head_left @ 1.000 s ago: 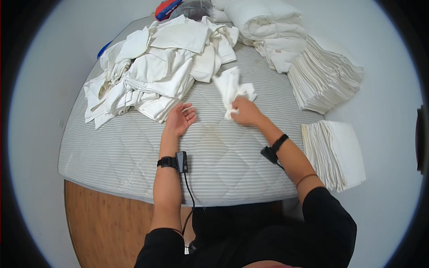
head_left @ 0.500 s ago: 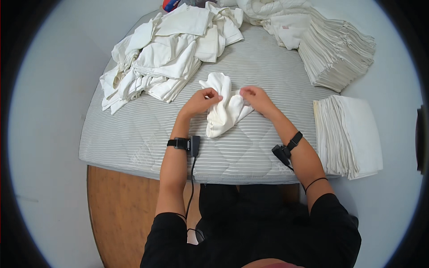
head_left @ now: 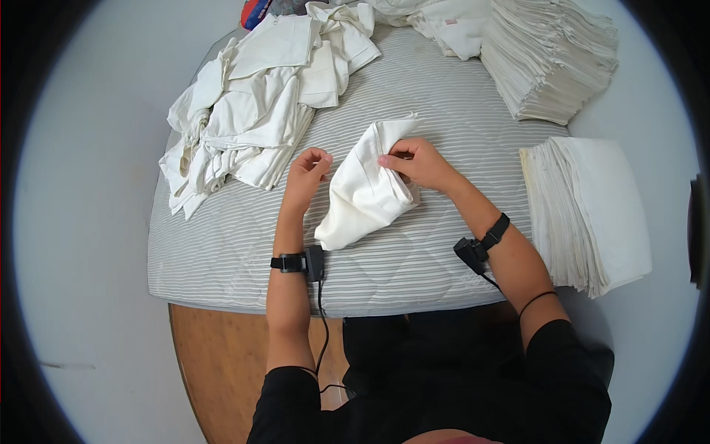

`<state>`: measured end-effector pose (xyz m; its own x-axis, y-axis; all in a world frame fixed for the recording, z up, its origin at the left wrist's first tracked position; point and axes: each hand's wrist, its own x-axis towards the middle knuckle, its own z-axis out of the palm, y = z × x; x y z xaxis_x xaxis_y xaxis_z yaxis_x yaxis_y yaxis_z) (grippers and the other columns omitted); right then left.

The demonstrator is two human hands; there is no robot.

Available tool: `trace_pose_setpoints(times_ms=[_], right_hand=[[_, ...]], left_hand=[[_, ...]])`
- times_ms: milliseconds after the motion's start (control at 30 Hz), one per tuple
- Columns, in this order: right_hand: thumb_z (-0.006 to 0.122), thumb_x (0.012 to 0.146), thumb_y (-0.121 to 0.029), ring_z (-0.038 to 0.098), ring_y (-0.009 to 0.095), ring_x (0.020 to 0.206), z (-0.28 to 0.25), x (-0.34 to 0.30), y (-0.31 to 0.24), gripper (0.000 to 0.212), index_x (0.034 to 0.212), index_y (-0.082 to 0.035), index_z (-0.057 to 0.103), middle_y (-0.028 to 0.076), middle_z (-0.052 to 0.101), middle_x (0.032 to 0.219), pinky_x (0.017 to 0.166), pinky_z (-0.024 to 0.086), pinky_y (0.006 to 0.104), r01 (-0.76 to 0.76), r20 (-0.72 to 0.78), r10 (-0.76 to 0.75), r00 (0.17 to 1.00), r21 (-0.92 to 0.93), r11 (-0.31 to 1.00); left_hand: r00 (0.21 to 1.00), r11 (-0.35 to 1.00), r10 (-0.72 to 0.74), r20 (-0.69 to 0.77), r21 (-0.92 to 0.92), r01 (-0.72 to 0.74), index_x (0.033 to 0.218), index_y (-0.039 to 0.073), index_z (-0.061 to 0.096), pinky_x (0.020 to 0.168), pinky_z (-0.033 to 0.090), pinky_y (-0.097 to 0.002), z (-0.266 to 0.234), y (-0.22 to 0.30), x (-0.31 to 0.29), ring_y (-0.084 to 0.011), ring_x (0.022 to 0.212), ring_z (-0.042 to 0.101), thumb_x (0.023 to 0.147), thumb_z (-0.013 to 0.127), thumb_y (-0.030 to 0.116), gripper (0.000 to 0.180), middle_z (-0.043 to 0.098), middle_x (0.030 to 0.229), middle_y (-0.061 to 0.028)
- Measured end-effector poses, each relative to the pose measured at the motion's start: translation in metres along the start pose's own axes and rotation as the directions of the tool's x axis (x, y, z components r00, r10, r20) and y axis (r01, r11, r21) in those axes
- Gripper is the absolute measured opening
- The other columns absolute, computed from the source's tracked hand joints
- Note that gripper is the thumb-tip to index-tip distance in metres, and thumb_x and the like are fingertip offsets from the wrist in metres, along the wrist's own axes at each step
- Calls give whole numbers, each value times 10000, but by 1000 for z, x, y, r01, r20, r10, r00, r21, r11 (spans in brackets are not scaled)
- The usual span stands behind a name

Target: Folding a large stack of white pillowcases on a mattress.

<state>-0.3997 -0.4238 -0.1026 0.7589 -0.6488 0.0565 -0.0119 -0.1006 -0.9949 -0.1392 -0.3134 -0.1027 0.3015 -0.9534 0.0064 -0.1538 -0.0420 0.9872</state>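
Observation:
A white cloth [head_left: 362, 189], loosely folded and creased, stands partly lifted off the striped mattress [head_left: 244, 255] in front of me. My right hand [head_left: 419, 161] pinches its upper right edge between thumb and fingers. Just left of the cloth is my left hand [head_left: 307, 176], its fingers curled in toward the thumb, with a small gap to the fabric and nothing visible in it. The cloth's lower left corner points toward the mattress's near edge.
A loose heap of white cloths [head_left: 251, 107] covers the mattress's far left. To the right stand a tall stack of folded cloths [head_left: 547, 59] and a nearer folded stack [head_left: 599, 214]. A red and blue object [head_left: 255, 12] lies behind the heap. Wall surfaces flank both sides.
My left hand has let go of the cloth and moved left. My right hand now grips the cloth's edge, and the cloth is more spread and raised. The view has shifted slightly.

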Motion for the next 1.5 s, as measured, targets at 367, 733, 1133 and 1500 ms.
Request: trace_pose_setpoints(times_ms=[367,733,1133,1500], right_hand=[[766,788,-17,638,125,877,25,-14,-4,419,1160,-28,574,34,650,932,742,528,268,119,90,-143,986,233,965],[779,797,-182,583,179,702,29,-24,-17,191,835,-30,669,67,627,824,635,470,319,232,-32,-256,966,-329,915],[670,947,-147,496,67,567,-47,-8,-17,179,827,-31,602,-11,508,661,491,481,260,311,-793,-186,580,5,950],[622,984,-358,500,98,524,-106,-4,25,348,903,-26,681,8,551,634,466,417,272,14,-639,-53,767,-65,998]], left_hand=[[896,994,-96,434,97,60,900,16,664,521,432,-226,32,39,-32,-55,579,544,964,660,207,201,619,696,13],[909,997,-76,410,21,74,943,-28,697,568,513,-257,22,34,-30,-119,611,625,962,593,109,173,677,745,-62],[878,597,243,-412,-650,-470,1206,-14,596,1046,468,-478,-39,30,-18,-281,1158,617,985,509,208,325,655,1224,-147],[789,772,-155,-595,-571,-279,1259,32,564,1027,478,-456,-101,7,-19,-281,1170,593,1027,442,299,374,595,1274,-143]])
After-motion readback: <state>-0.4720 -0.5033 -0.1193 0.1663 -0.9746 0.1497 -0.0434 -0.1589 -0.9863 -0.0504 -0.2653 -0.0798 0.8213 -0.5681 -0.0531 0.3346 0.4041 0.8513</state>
